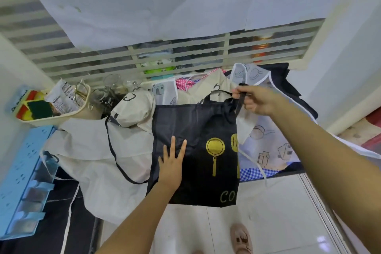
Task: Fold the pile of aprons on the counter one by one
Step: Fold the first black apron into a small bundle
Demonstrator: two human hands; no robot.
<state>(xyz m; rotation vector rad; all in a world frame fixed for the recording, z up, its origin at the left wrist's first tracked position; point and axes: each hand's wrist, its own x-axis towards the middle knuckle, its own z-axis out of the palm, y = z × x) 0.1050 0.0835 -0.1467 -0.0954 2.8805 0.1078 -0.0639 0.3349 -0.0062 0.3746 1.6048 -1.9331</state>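
Black apron [195, 150]: lies on top of the pile, in front of you. Its lower edge hangs past the worktop [82, 222] over the tiled floor [268, 212]. The gold pan print shows whole. The second gold utensil and the letters "CO" are cut off at the right edge.
Your left hand [172, 161]: flat on the black apron's left half, fingers straight and spread, holding nothing.
Your right hand [253, 99]: raised at the apron's top right corner, fingers pinched on the black strap [240, 101].
Cream apron [99, 150]: crumpled to the left, partly under the black one, with a dark cord looped across it.
White printed apron [268, 146]: spread to the right, under your right forearm. A blue checked cloth [253, 173] shows at its near edge.
Basket [51, 117]: far left, holding sponges [38, 109].
Glass jars [111, 88]: just beside the basket, by the slatted window.
Blue rack [22, 171]: on the left wall.
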